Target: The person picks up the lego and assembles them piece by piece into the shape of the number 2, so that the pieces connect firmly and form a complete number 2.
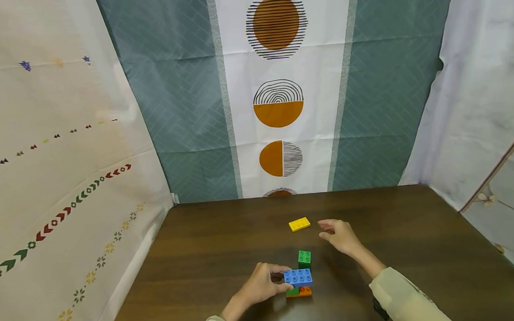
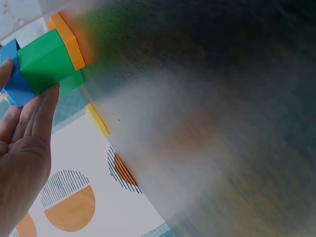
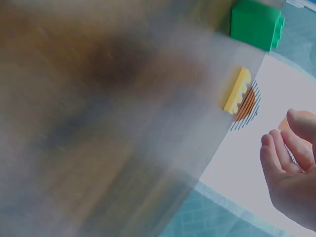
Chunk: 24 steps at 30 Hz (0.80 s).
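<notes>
My left hand (image 1: 262,282) pinches a blue toy building brick (image 1: 298,277) between thumb and fingers. In the left wrist view the blue brick (image 2: 19,79) sits against a green brick (image 2: 44,61), with an orange flat brick (image 2: 68,42) at that one's other side. From the head, the orange flat brick (image 1: 305,292) shows partly under the blue one. A second green brick (image 1: 305,258) stands just behind the stack. My right hand (image 1: 341,237) hovers with loosely bent fingers, holding nothing, to the right of a yellow flat brick (image 1: 299,224).
The bricks stand on a dark brown wooden table (image 1: 209,244). Behind its far edge hangs a teal and white patterned cloth (image 1: 281,130). White printed cloths hang at the left (image 1: 66,140) and right (image 1: 474,98) sides.
</notes>
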### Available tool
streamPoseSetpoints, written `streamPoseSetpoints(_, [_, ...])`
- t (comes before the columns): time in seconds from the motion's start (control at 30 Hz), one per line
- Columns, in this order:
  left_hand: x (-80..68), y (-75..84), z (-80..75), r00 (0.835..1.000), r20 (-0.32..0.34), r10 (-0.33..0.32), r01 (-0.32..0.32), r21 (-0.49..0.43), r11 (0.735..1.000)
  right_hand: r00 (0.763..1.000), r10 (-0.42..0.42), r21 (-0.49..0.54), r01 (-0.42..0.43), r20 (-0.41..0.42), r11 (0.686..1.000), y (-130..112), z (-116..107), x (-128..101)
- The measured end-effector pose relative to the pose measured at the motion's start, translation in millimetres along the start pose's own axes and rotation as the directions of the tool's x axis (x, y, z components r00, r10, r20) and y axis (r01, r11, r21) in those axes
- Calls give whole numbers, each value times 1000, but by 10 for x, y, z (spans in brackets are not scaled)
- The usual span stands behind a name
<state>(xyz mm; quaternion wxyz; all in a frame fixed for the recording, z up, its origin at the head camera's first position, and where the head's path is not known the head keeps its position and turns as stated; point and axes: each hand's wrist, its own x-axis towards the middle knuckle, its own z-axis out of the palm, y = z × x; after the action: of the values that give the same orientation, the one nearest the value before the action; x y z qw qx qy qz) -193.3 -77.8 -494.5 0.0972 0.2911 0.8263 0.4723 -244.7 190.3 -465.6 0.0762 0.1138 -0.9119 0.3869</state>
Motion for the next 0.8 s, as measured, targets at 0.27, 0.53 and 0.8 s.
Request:
streamPoseSetpoints(0.27, [-1, -10, 2, 1000, -2, -16, 16, -32, 999, 1000, 29, -24, -29, 4, 999, 63, 18, 280])
streamPoseSetpoints(0.53, [-3, -15, 19, 1000, 1, -5, 5, -33, 999, 994, 84, -27, -82, 64, 996, 134, 171, 274])
streamPoseSetpoints(0.8, [9, -43, -3, 1000, 1, 19, -19, -18, 1000, 974, 63, 11, -68, 218, 998, -16, 277, 91])
